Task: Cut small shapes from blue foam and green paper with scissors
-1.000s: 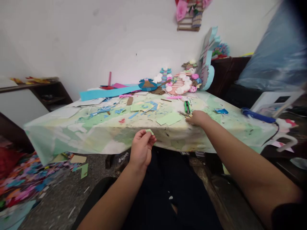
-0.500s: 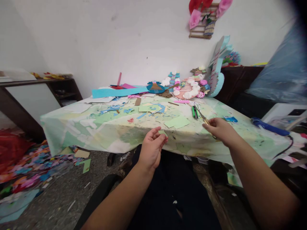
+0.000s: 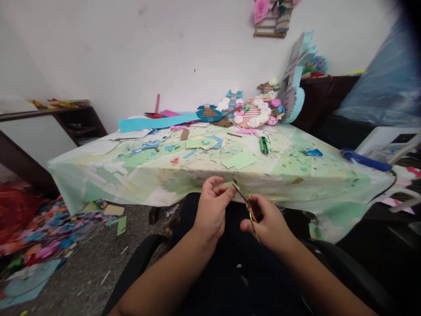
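Observation:
My left hand [image 3: 213, 206] pinches a small light green paper scrap [image 3: 228, 184] between thumb and fingers, just below the table's front edge. My right hand [image 3: 265, 221] grips a pair of gold-handled scissors [image 3: 246, 202], whose blades point up and left at the scrap. Both hands hover close together over my lap, in front of the table [image 3: 98, 175] with its pale green cloth. A larger light green paper sheet [image 3: 239, 160] lies on the table above my hands.
Paper scraps, a long blue strip [image 3: 154, 123], green pens [image 3: 263, 145] and paper-flower crafts [image 3: 256, 112] litter the table. A blue glue gun [image 3: 362, 159] with cord lies right. Coloured scraps cover the floor at left [image 3: 39, 237]. A dark shelf [image 3: 66, 118] stands left.
My right hand lifted the scissors off the table and brought them down to my lap beside the left hand. The left hand kept the green scrap and barely moved.

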`<state>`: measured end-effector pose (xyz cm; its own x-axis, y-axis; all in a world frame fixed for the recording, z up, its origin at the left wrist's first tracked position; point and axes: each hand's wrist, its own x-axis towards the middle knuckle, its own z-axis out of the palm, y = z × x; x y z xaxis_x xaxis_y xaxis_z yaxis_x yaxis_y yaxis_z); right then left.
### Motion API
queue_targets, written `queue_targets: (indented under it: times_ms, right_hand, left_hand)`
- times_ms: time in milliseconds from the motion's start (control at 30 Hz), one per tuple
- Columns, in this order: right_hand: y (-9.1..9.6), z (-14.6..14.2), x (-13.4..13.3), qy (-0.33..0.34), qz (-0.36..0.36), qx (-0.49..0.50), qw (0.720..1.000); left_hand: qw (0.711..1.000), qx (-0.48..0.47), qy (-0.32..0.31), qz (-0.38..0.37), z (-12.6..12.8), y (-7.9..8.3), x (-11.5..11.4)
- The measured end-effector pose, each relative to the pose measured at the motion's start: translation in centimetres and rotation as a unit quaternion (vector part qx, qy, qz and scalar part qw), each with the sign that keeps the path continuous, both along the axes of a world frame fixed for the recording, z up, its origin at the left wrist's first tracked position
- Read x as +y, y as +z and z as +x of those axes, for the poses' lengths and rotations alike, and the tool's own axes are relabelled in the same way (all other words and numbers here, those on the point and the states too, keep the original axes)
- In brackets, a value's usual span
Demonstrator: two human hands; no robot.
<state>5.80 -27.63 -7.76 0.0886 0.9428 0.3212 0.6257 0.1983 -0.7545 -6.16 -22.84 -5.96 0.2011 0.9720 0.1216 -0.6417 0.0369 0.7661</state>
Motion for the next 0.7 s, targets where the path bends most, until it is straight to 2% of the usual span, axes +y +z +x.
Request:
queue_targets:
  times_ms: [167, 467, 700]
  right_hand:
    - [-0.09, 0.32, -0.31, -0.008, 0.003, -0.029, 1.000]
    - [0.07, 0.25, -0.58, -0.015, -0.011, -0.041, 0.999]
    - [-0.06, 0.25, -0.77, -0.053, -0.010, -0.065, 0.996]
  left_hand:
    - [0.999, 0.025, -0.020, -0.011, 0.30, -0.28, -0.24]
    - [0.998, 0.051, -0.015, 0.021, 0.17, -0.34, -0.09]
    - [0.998, 0.044, -0.036, 0.017, 0.04, -0.13, -0.29]
